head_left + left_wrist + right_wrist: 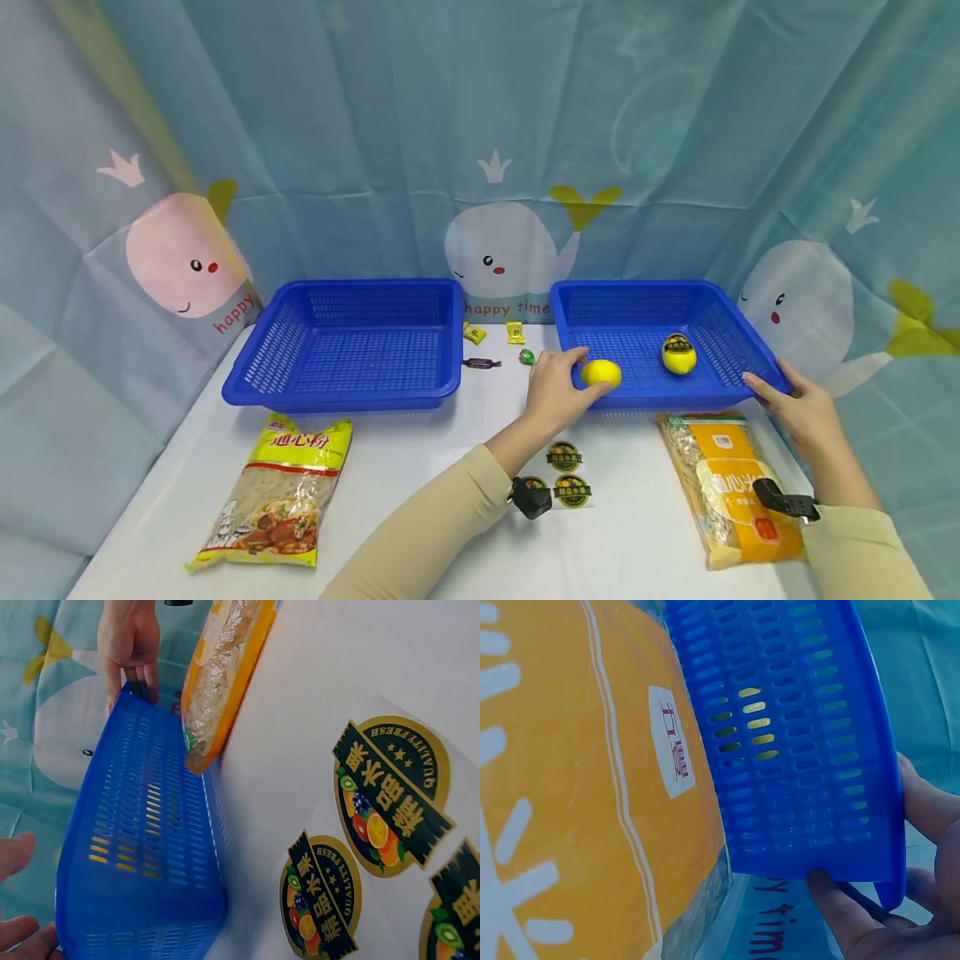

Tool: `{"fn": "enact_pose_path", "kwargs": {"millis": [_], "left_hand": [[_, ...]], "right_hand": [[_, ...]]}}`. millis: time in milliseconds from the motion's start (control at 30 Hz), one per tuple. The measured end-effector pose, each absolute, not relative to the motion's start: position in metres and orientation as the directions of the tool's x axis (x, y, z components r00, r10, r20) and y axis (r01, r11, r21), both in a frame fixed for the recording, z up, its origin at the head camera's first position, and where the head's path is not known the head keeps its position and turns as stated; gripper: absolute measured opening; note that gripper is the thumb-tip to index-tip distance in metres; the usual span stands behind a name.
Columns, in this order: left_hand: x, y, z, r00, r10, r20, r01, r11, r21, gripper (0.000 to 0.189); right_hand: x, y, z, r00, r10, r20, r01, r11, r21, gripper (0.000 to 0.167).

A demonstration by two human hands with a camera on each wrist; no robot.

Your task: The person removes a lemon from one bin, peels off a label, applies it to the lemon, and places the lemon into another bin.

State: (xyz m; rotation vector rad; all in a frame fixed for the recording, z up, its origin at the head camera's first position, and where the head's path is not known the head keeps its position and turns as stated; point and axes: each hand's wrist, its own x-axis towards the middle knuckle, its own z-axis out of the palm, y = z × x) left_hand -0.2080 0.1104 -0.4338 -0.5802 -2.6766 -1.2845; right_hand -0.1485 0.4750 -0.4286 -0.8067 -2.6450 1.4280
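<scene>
My left hand (pixel 558 387) has a yellow lemon (pixel 606 372) between its thumb and fingers, over the near left corner of the right blue basket (pixel 637 401). The left wrist view shows only part of that hand (pixel 26 941), beside the basket wall (pixel 142 877). My right hand (pixel 806 412) grips the basket's near right corner; in the right wrist view its thumb and fingers (pixel 847 915) lie around the rim. Inside the basket sits another lemon (pixel 678 360) with a dark round sticker (pixel 678 344); only yellow patches show through the slots in both wrist views.
Another blue basket (pixel 341 398) stands at left. Between the baskets lie yellow-wrapped candies (pixel 515 332), a purple-wrapped candy (pixel 482 363) and a green one (pixel 527 357). Round fruit stickers (pixel 572 491) lie in front, between a yellow pasta bag (pixel 281 500) and an orange bag (pixel 731 492).
</scene>
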Motion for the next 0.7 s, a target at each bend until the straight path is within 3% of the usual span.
{"fn": "enact_pose_path", "kwargs": {"millis": [367, 700], "left_hand": [[-0.199, 0.090, -0.431, -0.869, 0.394, 0.300, 0.475, 0.489, 0.732, 0.052], [-0.197, 0.029, -0.430, -0.839, 0.423, 0.342, 0.525, 0.465, 0.713, 0.047]], "right_hand": [[-0.147, 0.477, -0.428, -0.853, 0.476, -0.215, 0.446, 0.449, -0.774, 0.098], [-0.147, 0.476, -0.428, -0.869, 0.452, -0.202, 0.418, 0.452, -0.788, 0.099]]}}
